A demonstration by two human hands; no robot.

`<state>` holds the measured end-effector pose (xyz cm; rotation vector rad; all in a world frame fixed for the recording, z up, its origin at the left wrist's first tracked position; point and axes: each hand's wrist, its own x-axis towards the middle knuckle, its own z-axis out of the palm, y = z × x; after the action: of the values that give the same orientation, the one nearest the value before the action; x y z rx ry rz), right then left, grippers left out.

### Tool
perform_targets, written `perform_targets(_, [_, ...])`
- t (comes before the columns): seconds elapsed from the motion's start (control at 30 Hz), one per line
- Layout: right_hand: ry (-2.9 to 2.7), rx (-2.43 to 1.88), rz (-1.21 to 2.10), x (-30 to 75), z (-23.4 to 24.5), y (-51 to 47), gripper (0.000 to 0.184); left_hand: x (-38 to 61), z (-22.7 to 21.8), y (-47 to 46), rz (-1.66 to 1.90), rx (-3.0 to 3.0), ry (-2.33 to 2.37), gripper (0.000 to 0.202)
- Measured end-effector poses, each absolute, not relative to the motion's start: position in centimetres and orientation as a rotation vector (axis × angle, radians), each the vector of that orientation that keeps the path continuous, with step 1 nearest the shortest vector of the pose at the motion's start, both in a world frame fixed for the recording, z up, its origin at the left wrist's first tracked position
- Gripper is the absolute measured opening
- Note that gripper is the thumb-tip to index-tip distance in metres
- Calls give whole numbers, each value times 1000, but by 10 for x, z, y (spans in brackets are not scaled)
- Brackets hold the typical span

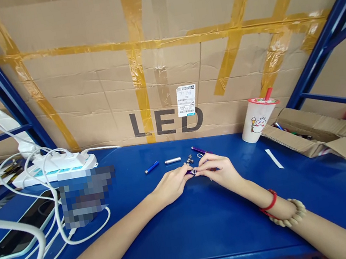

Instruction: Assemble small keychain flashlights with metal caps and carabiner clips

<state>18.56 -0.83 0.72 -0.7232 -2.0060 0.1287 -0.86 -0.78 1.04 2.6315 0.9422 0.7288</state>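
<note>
The left hand (172, 185) and right hand (220, 169) meet fingertip to fingertip, both pinched shut on a purple tube (190, 172) held just above the blue surface (208, 221). At twelve o'clock from them lie small metal parts (189, 160). At eleven lie a silver tube (172, 160) and a blue tube (152, 167). A cup (259, 119) stands at two o'clock.

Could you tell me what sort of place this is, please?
Probably a small-parts assembly bench in a workshop: blue metal racking, taped cardboard backing, a power strip, and loose metal tubes beside the left hand and right hand, which pinch a purple piece.
</note>
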Motion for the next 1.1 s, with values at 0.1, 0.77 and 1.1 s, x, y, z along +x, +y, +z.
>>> perform_targets(0.1, [-1983, -775, 191, 184, 5, -9, 14, -9, 9, -8, 737, 2614, 930, 13])
perform_targets(0.77, [-1849, -972, 795, 175, 14, -17, 32, -9, -3, 0, 985, 2899, 869, 23])
perform_targets(1.1, [-1844, -1050, 721, 178, 11, -10, 35, -5, 0, -2, 975, 2859, 989, 21])
